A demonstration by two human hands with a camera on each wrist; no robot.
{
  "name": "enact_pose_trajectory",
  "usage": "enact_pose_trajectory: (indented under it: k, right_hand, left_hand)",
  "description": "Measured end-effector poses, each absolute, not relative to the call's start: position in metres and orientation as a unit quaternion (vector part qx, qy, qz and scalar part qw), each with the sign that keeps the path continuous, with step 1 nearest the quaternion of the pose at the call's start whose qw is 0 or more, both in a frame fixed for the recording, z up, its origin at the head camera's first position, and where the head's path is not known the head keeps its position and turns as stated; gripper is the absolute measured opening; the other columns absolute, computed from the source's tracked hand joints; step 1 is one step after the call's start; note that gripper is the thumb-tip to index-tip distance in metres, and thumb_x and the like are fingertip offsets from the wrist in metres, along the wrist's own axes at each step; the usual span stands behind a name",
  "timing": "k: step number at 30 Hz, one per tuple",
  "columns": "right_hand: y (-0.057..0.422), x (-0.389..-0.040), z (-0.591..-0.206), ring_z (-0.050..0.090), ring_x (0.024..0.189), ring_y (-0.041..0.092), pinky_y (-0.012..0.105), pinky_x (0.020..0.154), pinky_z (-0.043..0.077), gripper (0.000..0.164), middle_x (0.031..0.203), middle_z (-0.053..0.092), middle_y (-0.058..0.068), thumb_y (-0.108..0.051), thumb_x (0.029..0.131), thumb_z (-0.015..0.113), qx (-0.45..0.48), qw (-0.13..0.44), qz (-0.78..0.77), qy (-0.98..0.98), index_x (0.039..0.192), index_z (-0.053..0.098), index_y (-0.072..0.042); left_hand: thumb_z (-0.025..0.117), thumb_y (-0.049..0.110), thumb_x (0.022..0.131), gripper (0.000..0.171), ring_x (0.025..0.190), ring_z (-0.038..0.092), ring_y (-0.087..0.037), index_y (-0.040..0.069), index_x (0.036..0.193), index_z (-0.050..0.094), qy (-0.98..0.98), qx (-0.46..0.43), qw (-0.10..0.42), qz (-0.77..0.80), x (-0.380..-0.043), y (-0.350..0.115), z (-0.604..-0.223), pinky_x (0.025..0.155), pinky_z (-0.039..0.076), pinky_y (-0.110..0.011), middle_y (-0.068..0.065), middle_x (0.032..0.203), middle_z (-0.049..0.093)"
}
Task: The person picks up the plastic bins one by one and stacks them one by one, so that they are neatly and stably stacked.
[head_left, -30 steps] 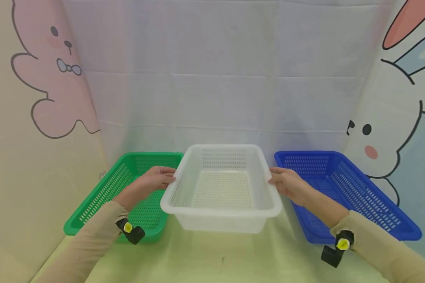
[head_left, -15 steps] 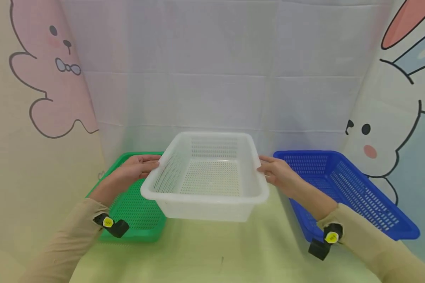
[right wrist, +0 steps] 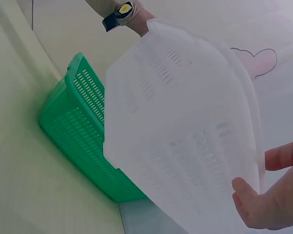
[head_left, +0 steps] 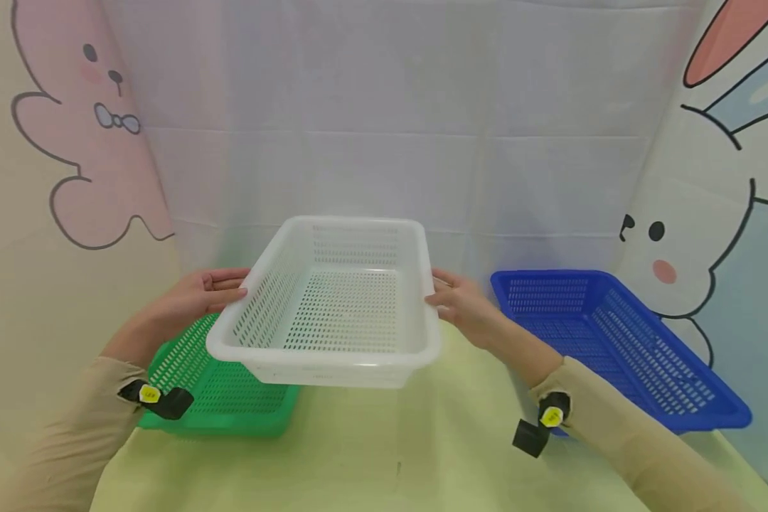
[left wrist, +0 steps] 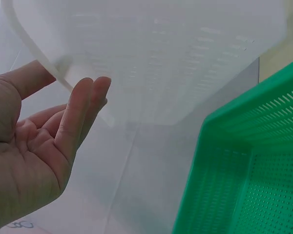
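– White cloth (head_left: 384, 92) is hanging behind. Grip?
– Left hand (head_left: 195, 300) and right hand (head_left: 466, 306) are pinching opposite rims of the white basket (head_left: 333, 360), held aloft, partly hiding the green basket (head_left: 230, 405).
– Technique?
– Keeping both sides level should prevent tipping.

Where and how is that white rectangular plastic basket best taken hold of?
Probably the white basket is best gripped mid-length on its left rim and right rim, one hand from each side: the rim flares over walls narrowing downward, giving a lip to hold. The left hand and right hand grip it there.
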State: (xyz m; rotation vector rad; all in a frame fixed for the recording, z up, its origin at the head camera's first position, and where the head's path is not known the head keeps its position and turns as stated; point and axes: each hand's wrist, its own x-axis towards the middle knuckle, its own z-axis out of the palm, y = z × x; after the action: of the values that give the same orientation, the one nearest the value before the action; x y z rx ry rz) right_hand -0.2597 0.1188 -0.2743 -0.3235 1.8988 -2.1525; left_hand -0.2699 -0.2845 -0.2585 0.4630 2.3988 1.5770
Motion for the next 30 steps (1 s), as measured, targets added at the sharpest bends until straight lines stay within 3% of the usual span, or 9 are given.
enact_pose_trajectory:
  k: [10, 24, 30]
  right_hand:
    - [0.083, -0.262, -0.277, 0.030, 0.131, 0.030, 0.044, 0.106, 0.026, 0.070, 0.145, 0.027, 0.015, 0.013, 0.084, 0.046, -0.136, 0.136, -0.756, 0.625, 0.144, 0.013, -0.001]
    - [0.044, -0.261, -0.299, 0.035, 0.126, 0.035, 0.043, 0.101, 0.034, 0.075, 0.146, 0.027, 0.011, 0.016, 0.082, 0.048, -0.194, 0.105, -0.781, 0.584, 0.145, 0.016, -0.008]
    - [0.027, -0.259, -0.306, 0.033, 0.128, 0.032, 0.035, 0.093, 0.042, 0.081, 0.147, 0.027, 0.008, 0.023, 0.077, 0.043, -0.220, 0.084, -0.788, 0.568, 0.146, 0.014, -0.011]
  left_hand:
    - [0.056, 0.018, 0.091, 0.061, 0.090, 0.064, -0.012, -0.005, 0.139, 0.027, 0.849, 0.146, 0.087, 0.501, -0.262, -0.317, -0.255, 0.075, 0.051, -0.024, 0.015, 0.104, 0.064]
    - [0.056, 0.014, 0.090, 0.060, 0.089, 0.064, -0.007, -0.005, 0.139, 0.025, 0.875, 0.114, 0.043, 0.468, -0.250, -0.356, -0.253, 0.073, 0.047, -0.014, 0.021, 0.102, 0.062]
    - [0.058, 0.014, 0.089, 0.061, 0.086, 0.061, 0.002, 0.006, 0.142, 0.028, 0.869, 0.091, 0.010, 0.487, -0.250, -0.367, -0.251, 0.069, 0.047, -0.012, 0.028, 0.099, 0.058]
